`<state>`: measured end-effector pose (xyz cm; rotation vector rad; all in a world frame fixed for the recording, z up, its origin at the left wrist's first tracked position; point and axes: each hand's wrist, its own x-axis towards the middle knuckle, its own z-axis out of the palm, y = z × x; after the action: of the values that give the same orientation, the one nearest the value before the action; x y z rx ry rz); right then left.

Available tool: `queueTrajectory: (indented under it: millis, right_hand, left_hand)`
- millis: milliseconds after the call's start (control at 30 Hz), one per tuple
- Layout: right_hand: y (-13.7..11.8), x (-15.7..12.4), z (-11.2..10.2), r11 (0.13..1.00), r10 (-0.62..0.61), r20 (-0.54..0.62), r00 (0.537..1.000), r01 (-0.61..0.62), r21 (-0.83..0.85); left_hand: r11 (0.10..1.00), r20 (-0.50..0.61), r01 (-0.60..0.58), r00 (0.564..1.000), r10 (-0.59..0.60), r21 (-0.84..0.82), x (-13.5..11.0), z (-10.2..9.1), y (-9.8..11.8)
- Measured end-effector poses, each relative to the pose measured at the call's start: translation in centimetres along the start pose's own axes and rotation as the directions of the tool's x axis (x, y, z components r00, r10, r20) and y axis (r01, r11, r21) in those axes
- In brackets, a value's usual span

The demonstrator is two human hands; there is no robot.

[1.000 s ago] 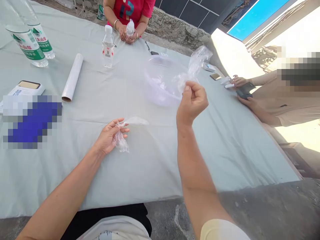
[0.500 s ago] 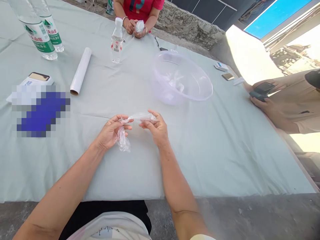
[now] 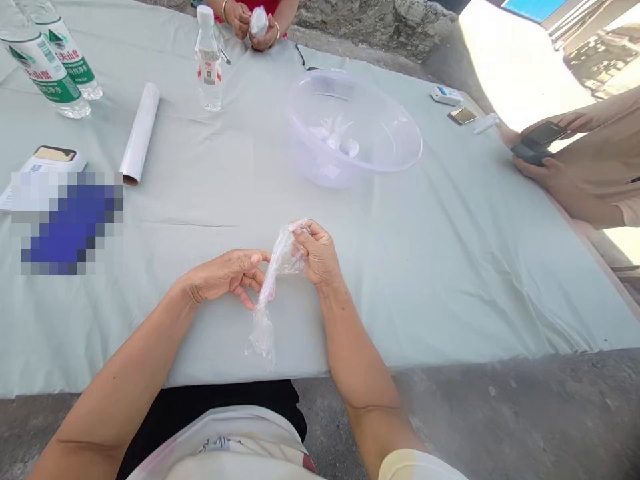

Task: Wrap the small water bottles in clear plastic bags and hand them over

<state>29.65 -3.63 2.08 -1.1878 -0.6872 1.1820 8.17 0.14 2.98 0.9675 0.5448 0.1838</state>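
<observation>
A crumpled sheet of clear plastic wrap (image 3: 267, 293) hangs down from my right hand (image 3: 320, 253), whose thumb and fingers pinch its upper end. Its loose lower end dangles just over the cloth near the table's front edge. My left hand (image 3: 233, 273) is beside the wrap on the left, fingers apart and curved, the fingertips at or against the plastic; they do not grip it. Beyond my hands stands a translucent purple basin (image 3: 400, 150) with several white, plastic-wrapped bundles (image 3: 334, 133) in it.
On the cloth-covered table (image 3: 210, 193) are a white roll (image 3: 141, 133), a small water bottle (image 3: 209, 63), large water bottles (image 3: 50, 73) and a blurred blue item (image 3: 75, 230). Across the table, a person's hands (image 3: 250, 27) hold a white bundle. At right, another person's hands (image 3: 540, 150) hold a dark device.
My left hand has let go of the plastic wrap and its fingers have spread. The wrap now hangs lengthwise from my right hand. The view has shifted slightly.
</observation>
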Motion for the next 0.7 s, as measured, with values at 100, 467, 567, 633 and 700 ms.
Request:
queueTrajectory:
  millis: [100,467,567,633,700]
  right_hand:
    - [0.2,-0.1,0.4,0.999,0.008,0.039,0.999,-0.007,-0.036]
    - [0.8,0.1,0.2,0.997,0.06,-0.197,0.978,-0.047,0.069]
    - [1.1,-1.0,1.7,0.998,0.064,-0.148,0.987,-0.063,0.01]
    - [1.4,-1.5,2.4,0.998,-0.004,-0.172,0.985,-0.005,-0.056]
    - [1.7,-1.7,2.6,0.988,-0.099,-0.185,0.978,0.075,-0.136]
  left_hand:
    - [1.0,0.015,-0.004,1.0,0.004,0.03,0.5,1.0,-0.3]
    - [0.951,-0.54,-0.307,0.796,0.274,0.031,0.8,1.3,-0.1]
    - [0.98,-0.375,-0.198,0.906,0.196,0.033,0.9,1.9,-0.6]
    - [0.995,-0.226,-0.095,0.969,0.099,0.027,1.2,2.6,-1.0]
    - [0.999,-0.128,-0.032,0.991,0.036,0.033,1.5,3.6,-1.4]
